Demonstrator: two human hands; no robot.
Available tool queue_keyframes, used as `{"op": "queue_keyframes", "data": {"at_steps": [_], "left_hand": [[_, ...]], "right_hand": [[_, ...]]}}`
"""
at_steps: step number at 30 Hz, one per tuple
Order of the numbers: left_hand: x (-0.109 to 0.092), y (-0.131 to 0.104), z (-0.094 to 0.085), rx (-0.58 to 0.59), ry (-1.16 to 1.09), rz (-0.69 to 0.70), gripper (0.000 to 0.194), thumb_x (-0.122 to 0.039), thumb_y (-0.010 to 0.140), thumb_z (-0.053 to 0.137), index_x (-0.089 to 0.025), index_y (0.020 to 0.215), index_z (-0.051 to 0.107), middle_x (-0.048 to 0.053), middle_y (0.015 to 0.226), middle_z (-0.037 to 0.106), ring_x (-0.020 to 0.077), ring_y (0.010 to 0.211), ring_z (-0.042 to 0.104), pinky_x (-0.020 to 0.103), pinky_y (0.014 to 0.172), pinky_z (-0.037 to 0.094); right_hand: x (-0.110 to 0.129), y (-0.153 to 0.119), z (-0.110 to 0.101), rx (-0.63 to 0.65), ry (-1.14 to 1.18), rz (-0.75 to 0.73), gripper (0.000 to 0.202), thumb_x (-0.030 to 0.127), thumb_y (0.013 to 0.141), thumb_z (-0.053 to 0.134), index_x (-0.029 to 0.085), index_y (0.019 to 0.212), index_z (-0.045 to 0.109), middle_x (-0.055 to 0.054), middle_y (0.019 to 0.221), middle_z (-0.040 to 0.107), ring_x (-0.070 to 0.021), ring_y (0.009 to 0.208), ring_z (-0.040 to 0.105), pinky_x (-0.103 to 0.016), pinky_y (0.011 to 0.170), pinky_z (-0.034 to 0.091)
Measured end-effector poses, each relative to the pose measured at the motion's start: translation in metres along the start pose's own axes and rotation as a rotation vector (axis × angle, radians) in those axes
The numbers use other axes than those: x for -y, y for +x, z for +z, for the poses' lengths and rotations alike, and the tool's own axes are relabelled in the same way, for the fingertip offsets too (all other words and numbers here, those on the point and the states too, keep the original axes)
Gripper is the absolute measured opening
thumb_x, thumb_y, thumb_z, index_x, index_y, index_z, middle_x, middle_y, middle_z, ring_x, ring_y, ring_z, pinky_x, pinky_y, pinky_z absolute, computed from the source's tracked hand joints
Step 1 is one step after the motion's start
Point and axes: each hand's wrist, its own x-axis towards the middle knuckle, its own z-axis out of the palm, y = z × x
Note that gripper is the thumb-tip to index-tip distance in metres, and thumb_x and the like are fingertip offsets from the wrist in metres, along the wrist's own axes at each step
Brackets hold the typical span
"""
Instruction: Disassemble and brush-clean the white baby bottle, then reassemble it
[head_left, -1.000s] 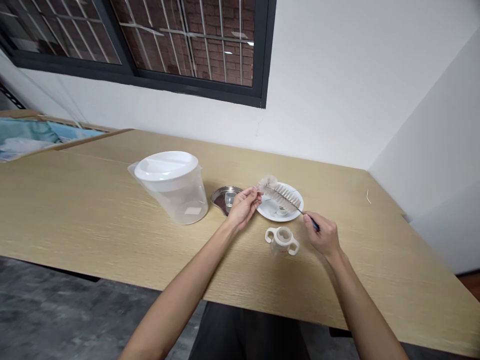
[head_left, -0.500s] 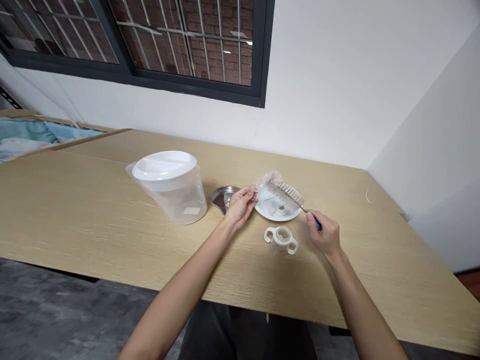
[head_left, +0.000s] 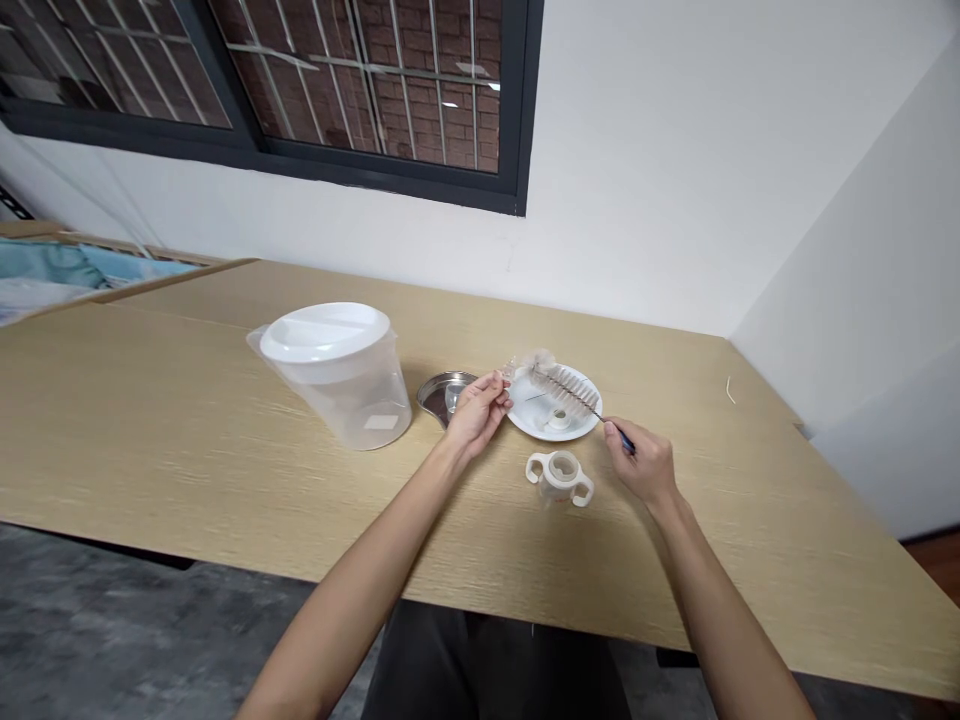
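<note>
My left hand pinches a small clear piece that looks like a bottle nipple; my fingers partly cover it. In my right hand is a bottle brush, held by its dark blue handle. Its bristles slant over the white plate, with the pale tip close to the clear piece; I cannot tell if they touch. A white ring and a thin dark wire-like thing lie on the plate. In front stands a clear baby bottle with two white handles, its top uncovered.
Left of my hand is a curved steel dish holding a clear cap. A large translucent pitcher with a white lid stands farther left. A thin white strip lies at right. The table meets the wall behind.
The brush has dropped slightly and tilted flatter over the plate, with its tip near the clear piece. My left hand keeps its pinch. The whole view has shifted a little.
</note>
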Motion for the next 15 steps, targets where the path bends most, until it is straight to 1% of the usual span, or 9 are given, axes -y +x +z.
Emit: {"op": "queue_keyframes", "data": {"at_steps": [3, 6, 11, 15], "left_hand": [[-0.0008, 0.0012, -0.0010, -0.016, -0.015, 0.001, 0.034, -0.028, 0.063, 0.091, -0.012, 0.072, 0.062, -0.003, 0.070, 0.055, 0.0019, 0.054, 0.042, 0.017, 0.055, 0.044], [-0.0009, 0.0026, -0.0024, -0.023, -0.032, -0.011, 0.038, -0.034, 0.063, 0.091, -0.012, 0.074, 0.062, -0.004, 0.070, 0.054, 0.0018, 0.054, 0.041, 0.017, 0.053, 0.043], [-0.0005, 0.0023, -0.0025, 0.000, -0.011, -0.039, 0.045, -0.038, 0.059, 0.094, -0.012, 0.078, 0.062, -0.004, 0.070, 0.054, 0.0021, 0.054, 0.042, 0.016, 0.052, 0.043], [-0.0008, 0.0010, -0.0010, 0.009, -0.002, -0.047, 0.045, -0.038, 0.060, 0.093, -0.012, 0.078, 0.062, -0.003, 0.072, 0.057, 0.0020, 0.054, 0.044, 0.017, 0.053, 0.044]], "right_hand": [[0.0025, -0.0002, -0.0005, -0.024, 0.025, 0.009, 0.020, 0.023, 0.096, 0.055, 0.014, 0.095, 0.073, -0.005, 0.079, 0.074, -0.0099, 0.057, 0.061, -0.022, 0.058, 0.044], [0.0061, -0.0003, -0.0002, -0.024, 0.042, 0.004, 0.022, 0.023, 0.097, 0.054, 0.013, 0.097, 0.073, -0.004, 0.075, 0.073, -0.0088, 0.052, 0.057, -0.022, 0.055, 0.043], [0.0075, -0.0003, 0.0014, 0.013, 0.034, -0.014, 0.023, 0.024, 0.097, 0.053, 0.013, 0.097, 0.073, -0.005, 0.079, 0.074, -0.0094, 0.056, 0.061, -0.022, 0.056, 0.044], [0.0059, -0.0001, 0.0013, 0.012, 0.024, -0.006, 0.023, 0.024, 0.097, 0.053, 0.013, 0.097, 0.073, -0.004, 0.078, 0.074, -0.0094, 0.056, 0.061, -0.022, 0.057, 0.044]]}}
